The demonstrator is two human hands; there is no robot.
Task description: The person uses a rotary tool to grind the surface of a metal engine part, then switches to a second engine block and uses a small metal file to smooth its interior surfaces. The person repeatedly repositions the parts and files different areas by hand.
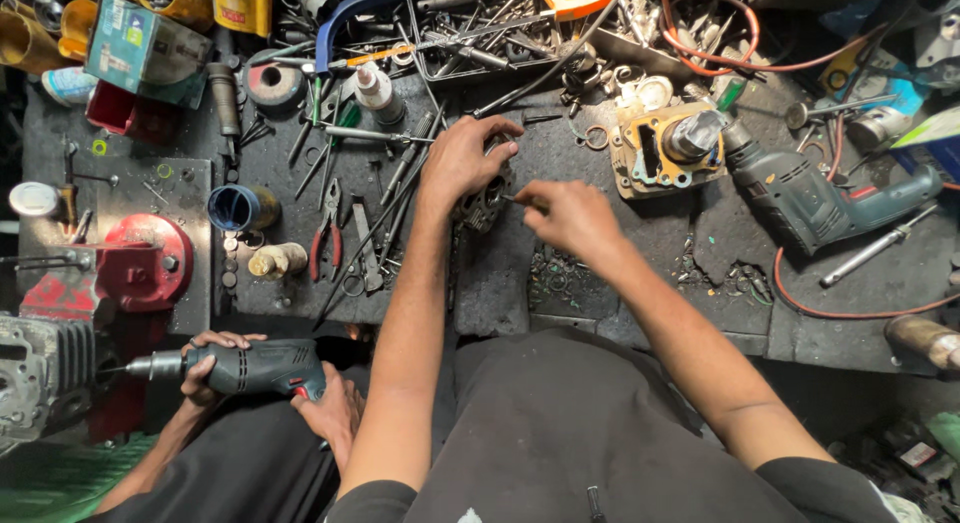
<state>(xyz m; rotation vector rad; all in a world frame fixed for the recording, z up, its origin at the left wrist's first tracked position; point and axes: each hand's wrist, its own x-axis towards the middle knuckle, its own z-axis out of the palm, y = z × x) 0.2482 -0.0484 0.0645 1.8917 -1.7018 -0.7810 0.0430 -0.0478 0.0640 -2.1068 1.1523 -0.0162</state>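
My left hand (465,158) grips a dark metal engine part (487,201) standing on the greasy black workbench (560,153). My right hand (567,215) pinches a thin tool whose tip (512,197) points into the part from the right. Both forearms reach up from the bottom middle of the head view. The part is mostly hidden behind my left hand.
Another person's two hands hold a dark green drill (255,368) at the lower left, against a finned engine block (40,368). A second green drill (820,198), a cylinder head (665,148), red-handled pliers (328,238), a red vice (140,263) and several loose tools crowd the bench.
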